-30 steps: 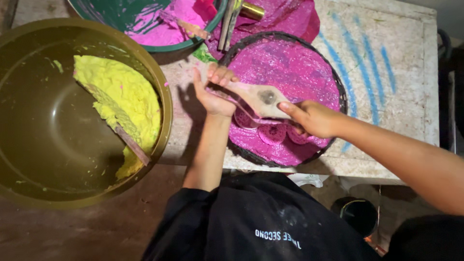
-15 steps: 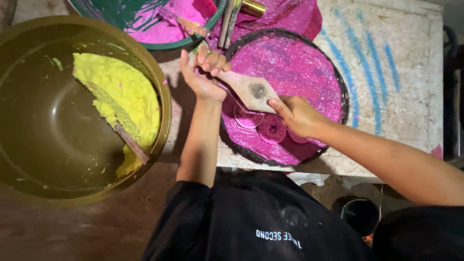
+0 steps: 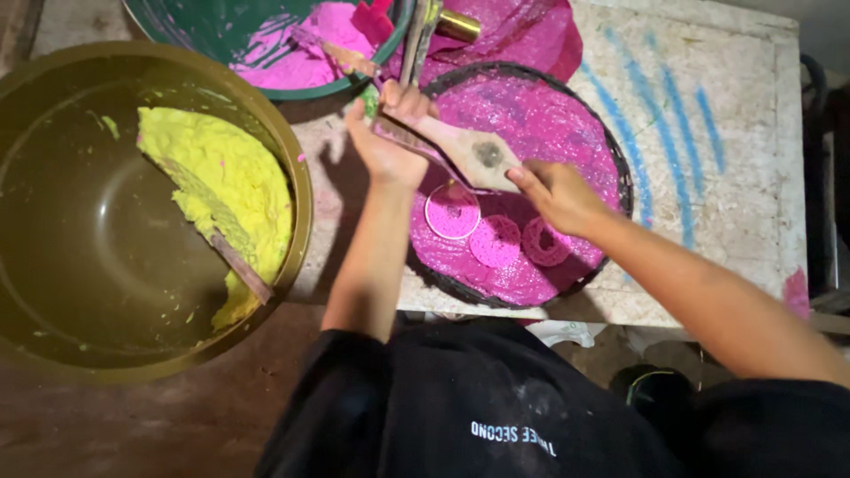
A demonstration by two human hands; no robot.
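Far to the left of my fingers sits a big olive-brown basin (image 3: pixel 97 221) with a mound of yellow paste (image 3: pixel 226 199) banked against its near wall and a thin stick (image 3: pixel 237 264) lying in the paste. Above my left hand, a green basin (image 3: pixel 221 31) holds bright pink paste (image 3: pixel 292 57). My left hand (image 3: pixel 385 142) is closed around the narrow end of a wooden paddle (image 3: pixel 465 150), fingers curled tight over it. The paddle slants rightward to my right hand (image 3: pixel 553 190), whose fingers pinch its broad end. Both hands hover over a round dark-rimmed tray (image 3: pixel 620 159) lined with glittery pink sheet. Just below my fingers, three pink discs (image 3: pixel 496 239) lie in a row on the tray. To the right stretches a pale tabletop (image 3: pixel 735 177) streaked with blue.
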